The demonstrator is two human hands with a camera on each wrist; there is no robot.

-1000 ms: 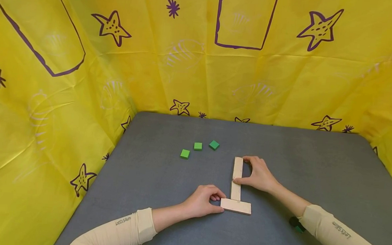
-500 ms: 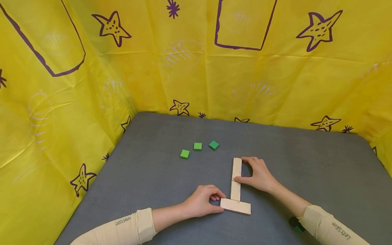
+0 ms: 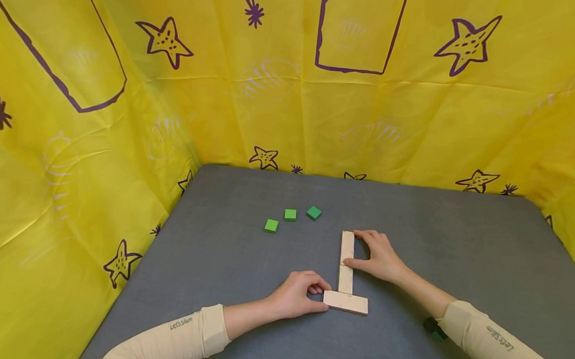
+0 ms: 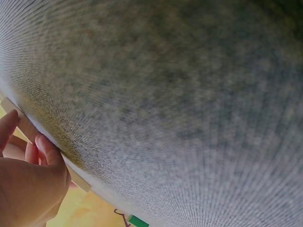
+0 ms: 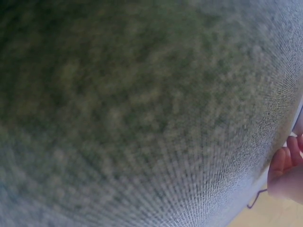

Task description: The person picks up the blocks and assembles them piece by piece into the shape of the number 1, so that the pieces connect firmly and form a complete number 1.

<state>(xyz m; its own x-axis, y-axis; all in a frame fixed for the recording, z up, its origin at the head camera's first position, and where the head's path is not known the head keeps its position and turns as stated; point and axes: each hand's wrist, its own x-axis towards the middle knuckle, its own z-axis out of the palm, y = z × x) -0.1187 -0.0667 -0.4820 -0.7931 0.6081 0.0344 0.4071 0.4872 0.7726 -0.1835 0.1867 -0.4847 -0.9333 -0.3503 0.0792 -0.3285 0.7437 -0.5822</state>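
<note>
Three flat wooden blocks lie on the grey table in an upside-down T. The crosswise block (image 3: 346,302) is nearest to me. My left hand (image 3: 298,295) pinches its left end between thumb and index finger; the left wrist view also shows that hand (image 4: 35,182) against a pale block edge (image 4: 28,128). Away from it runs the middle block (image 3: 345,280), with the far block (image 3: 347,245) end to end beyond. My right hand (image 3: 380,256) holds the far block, index finger at its far right corner and thumb by the seam. In the right wrist view, fingers (image 5: 287,160) show only partly.
Three small green square blocks lie farther back: a light green one (image 3: 271,226), another light green one (image 3: 290,215) and a darker one (image 3: 314,213). A black and green object (image 3: 434,329) is partly hidden by the right sleeve. Yellow patterned cloth (image 3: 271,108) surrounds the table (image 3: 205,251).
The far and middle blocks have shifted slightly left and stand straighter in line, the right hand moving with the far one. My left hand has stayed in place on the crosswise block.
</note>
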